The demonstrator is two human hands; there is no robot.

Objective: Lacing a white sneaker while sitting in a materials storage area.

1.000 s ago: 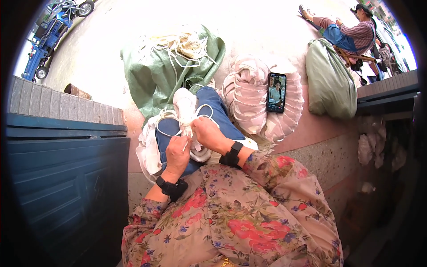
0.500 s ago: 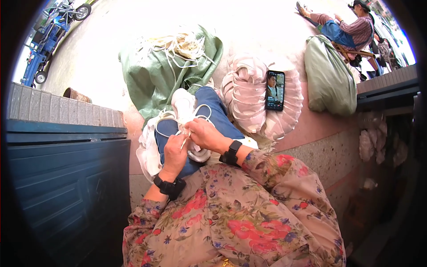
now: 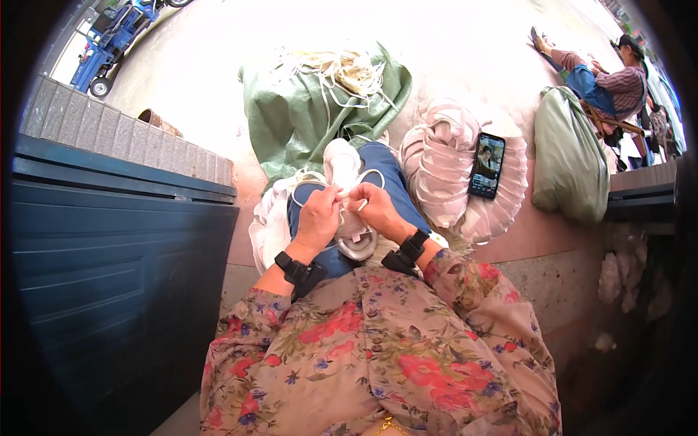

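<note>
A white lace-up shoe (image 3: 340, 163) lies along my lap on blue cloth, its toe pointing away from me. Two loops of white shoelace (image 3: 374, 174) stand out to its left and right. My left hand (image 3: 320, 218) is closed in a pinch over the shoe's lacing, on the left side. Close beside it, my right hand (image 3: 379, 212) pinches a lace whose pale end pokes out by the fingers. Both hands hide the middle of the shoe. Black bands circle both wrists.
A green sack (image 3: 291, 120) topped with loose laces (image 3: 349, 76) stands ahead. On the right are bundled white shoe pieces (image 3: 436, 174) bearing a phone (image 3: 487, 166), then a paler sack (image 3: 571, 160) and a seated person (image 3: 611, 87). A blue door (image 3: 109, 276) flanks my left.
My hands were overlapping at the lacing; now they sit side by side, slightly apart, each pinching. The whole scene has shifted right and a little down in view.
</note>
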